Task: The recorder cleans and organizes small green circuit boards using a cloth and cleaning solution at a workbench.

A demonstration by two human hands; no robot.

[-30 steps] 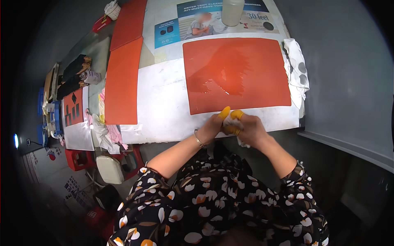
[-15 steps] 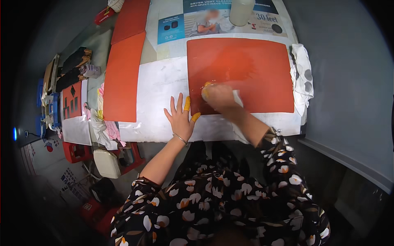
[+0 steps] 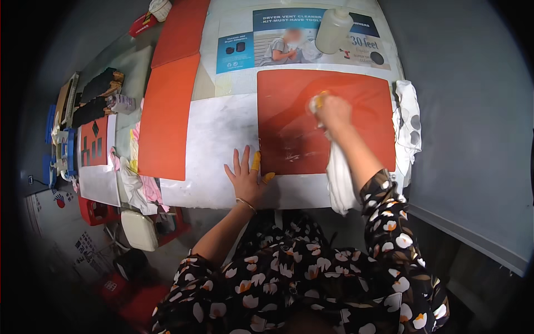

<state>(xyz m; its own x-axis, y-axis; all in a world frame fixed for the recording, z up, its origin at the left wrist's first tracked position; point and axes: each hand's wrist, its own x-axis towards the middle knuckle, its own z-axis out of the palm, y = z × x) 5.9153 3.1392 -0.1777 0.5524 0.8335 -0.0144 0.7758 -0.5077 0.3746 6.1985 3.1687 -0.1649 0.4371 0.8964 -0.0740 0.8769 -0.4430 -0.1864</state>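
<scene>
An orange-red rectangular sheet lies flat on the white-topped table, with wet-looking streaks and a few pale marks near its lower middle. My right hand is closed on a white cloth, pressing it against the upper middle of the sheet; the cloth's tail hangs over the table's near edge. My left hand lies with fingers spread at the sheet's lower left corner, thumb and index finger in yellow finger cots. Its fingers rest mostly on the white surface beside the sheet.
A translucent bottle stands on a printed cardboard panel beyond the sheet. At the right edge lies a crumpled spotted white cloth. More orange sheets lie to the left, near rags, a small bottle and a stool.
My right hand has moved the cloth from the sheet's left-middle up and to the right. My left hand stays by the lower left corner. The whole view has shifted slightly.
</scene>
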